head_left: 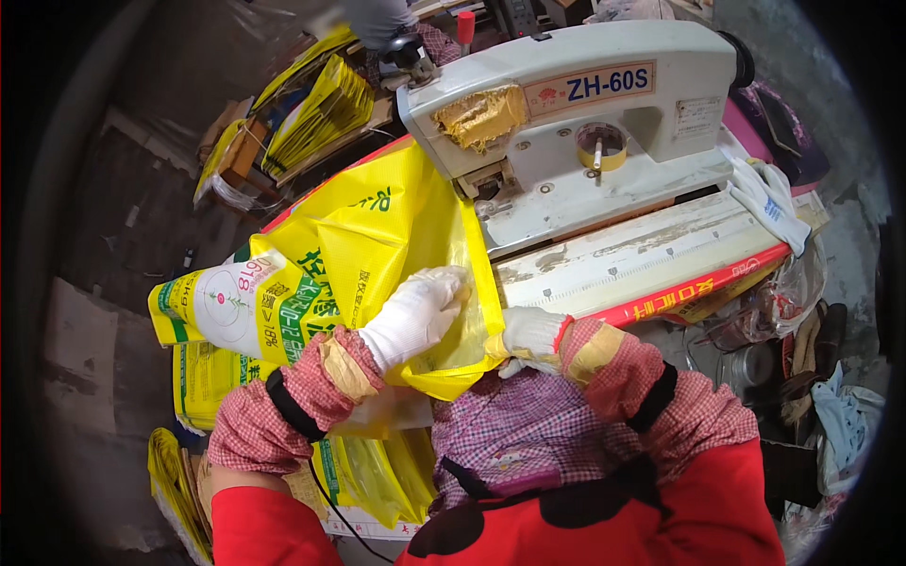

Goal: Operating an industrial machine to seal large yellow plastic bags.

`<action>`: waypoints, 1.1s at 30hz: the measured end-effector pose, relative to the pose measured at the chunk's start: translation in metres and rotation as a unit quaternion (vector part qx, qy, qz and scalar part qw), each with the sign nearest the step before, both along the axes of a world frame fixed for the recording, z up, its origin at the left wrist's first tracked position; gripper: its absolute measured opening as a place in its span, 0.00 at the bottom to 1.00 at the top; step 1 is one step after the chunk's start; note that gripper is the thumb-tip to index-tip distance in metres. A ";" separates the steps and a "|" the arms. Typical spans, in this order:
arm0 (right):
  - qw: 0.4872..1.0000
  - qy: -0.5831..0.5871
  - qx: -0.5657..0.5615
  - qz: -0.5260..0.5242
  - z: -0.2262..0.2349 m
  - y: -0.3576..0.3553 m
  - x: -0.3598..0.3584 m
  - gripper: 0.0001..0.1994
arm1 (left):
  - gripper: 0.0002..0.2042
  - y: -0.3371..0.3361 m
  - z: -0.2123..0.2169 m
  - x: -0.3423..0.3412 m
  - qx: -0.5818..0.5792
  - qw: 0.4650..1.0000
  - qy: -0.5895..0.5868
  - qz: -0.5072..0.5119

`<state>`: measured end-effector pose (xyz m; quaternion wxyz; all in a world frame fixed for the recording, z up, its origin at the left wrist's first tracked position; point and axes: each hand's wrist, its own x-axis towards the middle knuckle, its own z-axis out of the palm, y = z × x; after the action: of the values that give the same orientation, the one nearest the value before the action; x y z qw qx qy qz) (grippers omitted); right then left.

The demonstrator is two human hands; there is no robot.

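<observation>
A yellow woven plastic sack [377, 222] with green print lies slanted across the sewing machine's bed, its hemmed edge running under the needle area. My left hand [415, 316], in a white glove, rests on the sack with its fingers stretched along the translucent inner side. At the lower right corner of the sack, my right hand [534, 334], also gloved, pinches the folded yellow edge. The pale grey industrial sewing machine [585, 94] stands just beyond both hands. Its needle and presser foot are partly hidden by the sack.
Folded yellow sacks [321, 113] are stacked at the far left, and more sacks [377, 476] hang below my left arm. A tape roll [601, 148] sits on the machine. A white glove [769, 203] lies at the bed's right end. Bags and clutter fill the right side.
</observation>
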<state>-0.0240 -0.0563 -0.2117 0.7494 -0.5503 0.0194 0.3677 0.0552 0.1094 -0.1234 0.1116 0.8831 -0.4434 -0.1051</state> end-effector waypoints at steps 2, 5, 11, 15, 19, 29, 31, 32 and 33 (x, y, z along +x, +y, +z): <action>1.000 0.005 0.004 0.009 -0.002 -0.006 -0.001 0.12 | 0.18 0.001 0.000 -0.003 -0.028 0.991 0.120 0.059; 0.998 0.030 0.059 -0.018 0.019 -0.010 0.004 0.13 | 0.20 0.011 -0.011 0.010 -0.028 0.995 0.084 -0.046; 0.980 -0.016 -0.010 -0.199 -0.054 -0.001 0.078 0.16 | 0.13 0.004 -0.021 0.000 -0.086 0.982 -0.021 -0.168; 0.948 -0.168 -0.257 -0.087 -0.057 0.006 0.088 0.16 | 0.09 0.000 0.024 -0.003 0.122 0.942 0.286 -0.129; 0.978 -0.043 -0.180 -0.097 -0.015 -0.004 0.070 0.16 | 0.20 -0.015 0.066 -0.020 0.255 0.924 0.265 -0.104; 0.859 -0.372 -0.344 0.078 -0.018 -0.004 0.096 0.15 | 0.20 -0.065 0.040 0.013 0.445 0.889 0.018 -0.105; 0.788 -0.384 -0.437 0.201 -0.006 -0.001 0.095 0.11 | 0.14 -0.064 0.036 0.026 0.437 0.891 -0.055 -0.104; 0.866 -0.318 -0.374 0.090 -0.003 0.003 0.087 0.09 | 0.11 -0.066 0.037 0.035 0.431 0.893 -0.074 -0.108; 0.921 -0.247 -0.300 -0.022 0.001 0.007 0.081 0.07 | 0.11 -0.058 0.023 0.054 0.414 0.901 -0.097 -0.092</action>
<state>0.0571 -0.0489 -0.2107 0.5380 -0.8222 -0.0448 0.1802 0.1088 0.0509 -0.1001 -0.3175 0.8108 -0.4482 -0.2026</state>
